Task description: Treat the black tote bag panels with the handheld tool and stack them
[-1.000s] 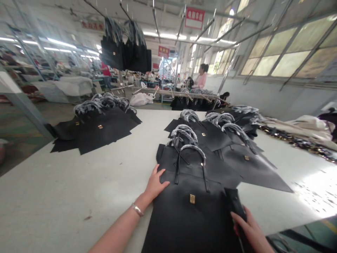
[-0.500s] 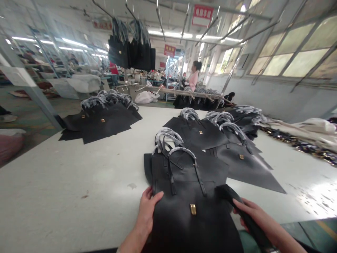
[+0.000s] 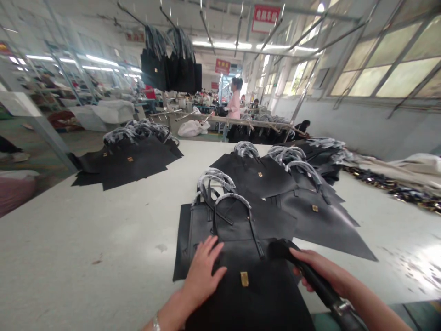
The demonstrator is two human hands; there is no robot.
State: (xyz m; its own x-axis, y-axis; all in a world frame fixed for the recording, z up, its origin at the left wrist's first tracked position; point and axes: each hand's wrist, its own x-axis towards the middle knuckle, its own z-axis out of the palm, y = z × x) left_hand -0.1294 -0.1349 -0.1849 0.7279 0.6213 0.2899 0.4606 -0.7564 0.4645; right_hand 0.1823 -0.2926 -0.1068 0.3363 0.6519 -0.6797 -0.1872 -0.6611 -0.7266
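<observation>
A black handbag panel (image 3: 262, 299) with a gold clasp (image 3: 244, 278) lies before me on the table, its wrapped handle (image 3: 234, 197) pointing away. Flat on its left part rests my left hand (image 3: 204, 271), fingers spread. My right hand (image 3: 319, 269) is closed round a black wand-like tool (image 3: 320, 285), which has a metal clamp near its lower end. The tool's dark head (image 3: 278, 248) touches the panel's upper right, close to the handle's end. I cannot make out exactly what kind of tool it is. More black panels with handles lie just beyond.
Stacks of black bag panels lie at the table's far left (image 3: 138, 158) and right (image 3: 325, 220). Pale fabric (image 3: 409, 172) and shiny trim (image 3: 382, 186) are at the right. Finished-looking bags (image 3: 184, 69) hang overhead. A person in pink (image 3: 234, 103) stands beyond the table (image 3: 103, 230).
My left hand has gone from gripping the panel's left edge to lying flat on it. The tool's head has moved slightly left. The person in pink has shifted left.
</observation>
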